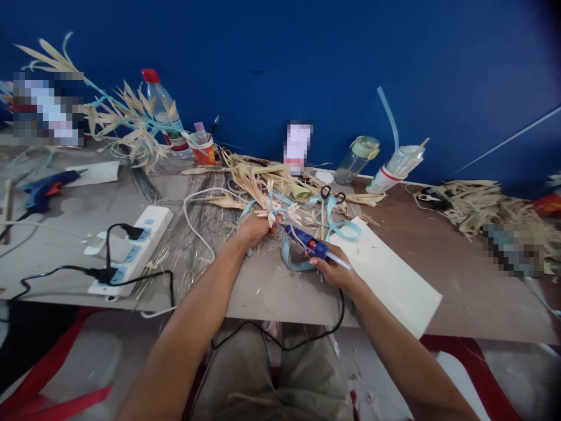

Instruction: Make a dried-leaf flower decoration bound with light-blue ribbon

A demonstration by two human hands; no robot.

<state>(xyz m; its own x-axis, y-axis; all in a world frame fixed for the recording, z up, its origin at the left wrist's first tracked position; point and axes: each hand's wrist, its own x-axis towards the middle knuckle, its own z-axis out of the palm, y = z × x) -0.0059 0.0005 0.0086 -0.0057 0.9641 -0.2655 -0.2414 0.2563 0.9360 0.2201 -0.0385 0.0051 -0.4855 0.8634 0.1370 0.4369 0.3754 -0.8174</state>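
Note:
My right hand (336,266) is wrapped round a blue hot glue gun (309,242). A clear glue stick (339,259) pokes out of its back end, and its nozzle points left toward my other hand. My left hand (254,230) is closed on a stem with small pale husk flowers (270,211); the stem itself is mostly hidden by the fingers. The nozzle is close to the flowers, but I cannot tell whether it touches them. Light blue ribbon (348,232) curls beside the gun. Black-handled scissors (332,196) lie just behind.
Dry corn husks (245,175) and thin wires (175,251) litter the table (263,298). On the left are a power strip (134,251) and a second glue gun (41,190). White paper (394,280) lies right. Bottle (164,111), paper cup (204,149) and jar (357,161) stand behind.

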